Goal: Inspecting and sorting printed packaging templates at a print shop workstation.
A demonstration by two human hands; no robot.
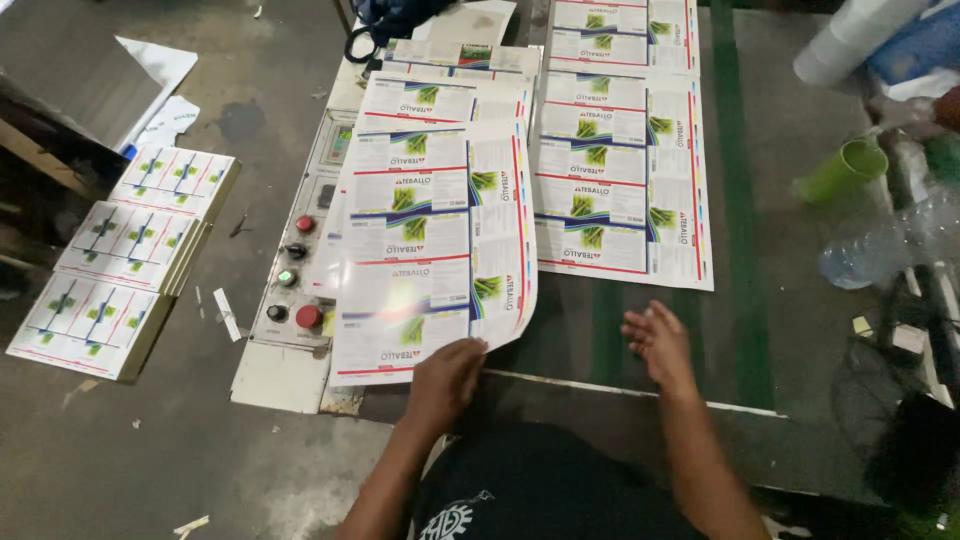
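Observation:
My left hand [445, 378] grips the near edge of a glossy printed sheet [430, 250] of white labels with green plant pictures and red lines. The sheet bows upward and overlaps a grey control panel. My right hand [658, 340] hovers flat, fingers spread, over the dark green table surface [745, 300], holding nothing. A second printed sheet [620, 190] lies flat just beyond my right hand. More sheets of the same kind [450, 95] lie overlapped farther back.
The control panel [295, 290] with red, black and green buttons sits left of the sheet. Three stacks of printed sheets [130, 260] rest on the concrete floor at left. A green cup [845, 170], a clear plastic bottle [880, 245] and a white roll [850, 40] stand at right.

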